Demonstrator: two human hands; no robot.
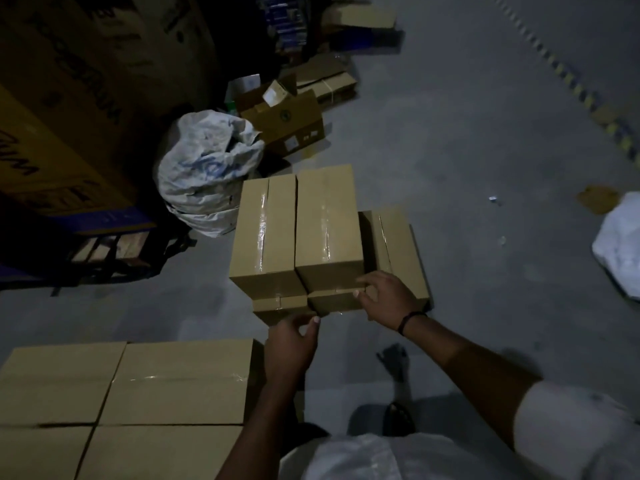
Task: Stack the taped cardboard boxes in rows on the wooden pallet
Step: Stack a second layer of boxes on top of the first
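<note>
both hands going for the loose pile of taped boxes (327, 226) on the concrete floor (485, 150). right hand (388, 299) spread, fingertips touching the near corner where an upper box meets the lower box (334, 301), clamped on nothing. left hand (291, 344) half-curled just beneath, holding nothing. danger here: drag that lower one out and the two above could tip off, and glossy tape may let fingers slip. plain brown corrugated card, crisp-edged oblongs, shiny clear seams. neat rows (138, 393) sit lower left, the pallet beneath them hidden.
</note>
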